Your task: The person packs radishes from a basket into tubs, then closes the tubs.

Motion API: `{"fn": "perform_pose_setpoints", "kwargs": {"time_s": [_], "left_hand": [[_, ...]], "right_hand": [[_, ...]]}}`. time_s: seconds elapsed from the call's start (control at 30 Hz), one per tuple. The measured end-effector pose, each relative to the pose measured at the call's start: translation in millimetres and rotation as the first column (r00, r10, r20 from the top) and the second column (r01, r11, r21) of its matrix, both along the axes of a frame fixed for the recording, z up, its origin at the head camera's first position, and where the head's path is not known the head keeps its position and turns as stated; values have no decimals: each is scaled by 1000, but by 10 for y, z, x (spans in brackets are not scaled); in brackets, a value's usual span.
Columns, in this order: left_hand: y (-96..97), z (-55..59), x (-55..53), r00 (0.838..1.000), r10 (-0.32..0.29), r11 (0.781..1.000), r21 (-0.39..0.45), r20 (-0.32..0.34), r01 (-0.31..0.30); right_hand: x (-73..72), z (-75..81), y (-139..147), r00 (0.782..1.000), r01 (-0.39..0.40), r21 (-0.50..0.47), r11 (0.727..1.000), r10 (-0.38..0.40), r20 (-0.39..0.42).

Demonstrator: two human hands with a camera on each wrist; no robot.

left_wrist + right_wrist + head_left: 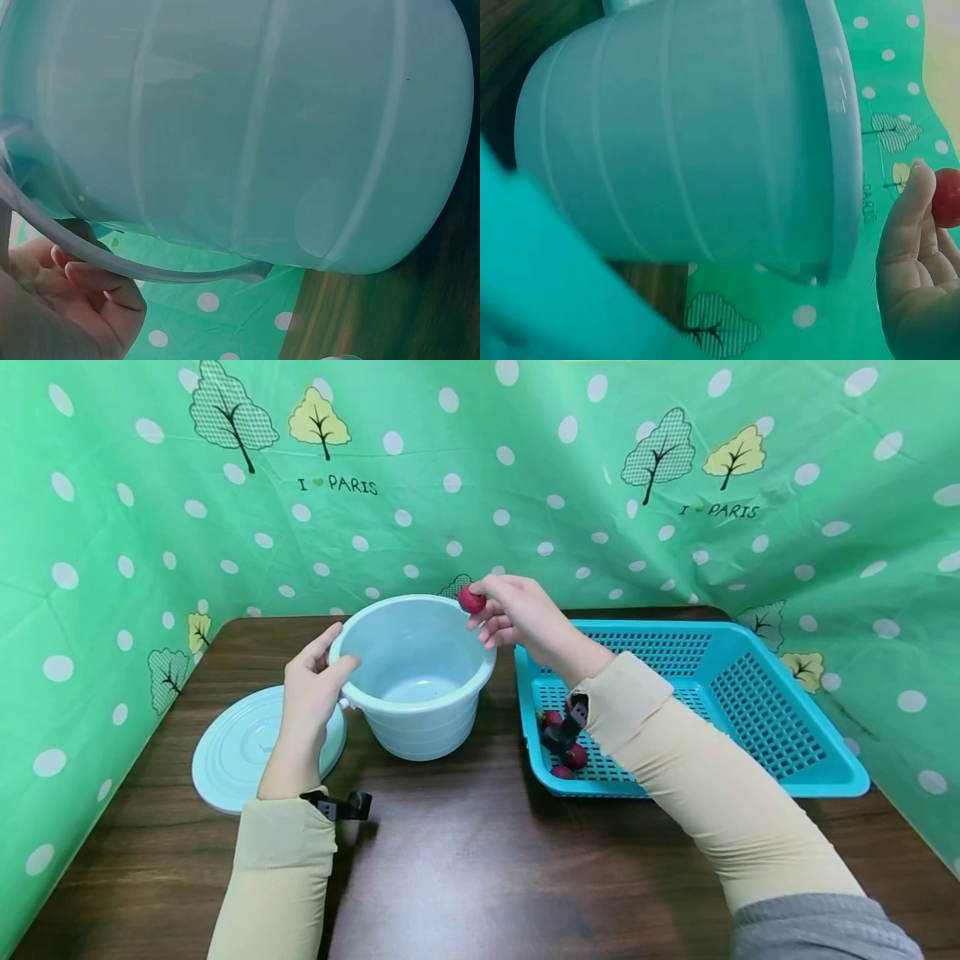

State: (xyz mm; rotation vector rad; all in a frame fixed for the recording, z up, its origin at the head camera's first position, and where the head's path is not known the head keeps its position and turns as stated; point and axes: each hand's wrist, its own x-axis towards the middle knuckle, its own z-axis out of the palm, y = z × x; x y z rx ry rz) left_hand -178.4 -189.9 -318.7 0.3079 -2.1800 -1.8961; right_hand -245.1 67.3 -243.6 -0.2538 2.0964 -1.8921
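Note:
My left hand [311,685] grips the left rim of a light blue plastic bucket [423,731], thumb over the edge. In the left wrist view, curled fingers [112,289] show beside the bucket's pale handle [142,268]. Above the right rim, my right hand [521,614] pinches a small round red radish [472,600] between thumb and fingers. The right wrist view has the same radish [948,198] at its right edge, apart from the bucket. No radish shows on the visible part of the bucket's floor.
On the right stands a turquoise slotted basket [795,718] with several radishes [576,756] at its left end, partly hidden by the right wrist. A round light blue lid [232,760] lies left of the bucket on the dark wooden table [450,868]. Green dotted cloth [480,485] hangs behind.

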Motion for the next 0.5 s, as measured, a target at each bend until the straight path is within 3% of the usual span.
{"fn": "perform_pose_setpoints", "kwargs": {"time_s": [0.2,0.5], "left_hand": [[-1,-11,-11,1000,2,1000,0,0,-2],[13,-16,-16,1000,7,1000,5,2,-7]], "right_hand": [[12,-60,-157,996,-60,6,998,59,62],[-11,-124,-214,991,-108,71,992,101,91]]}}
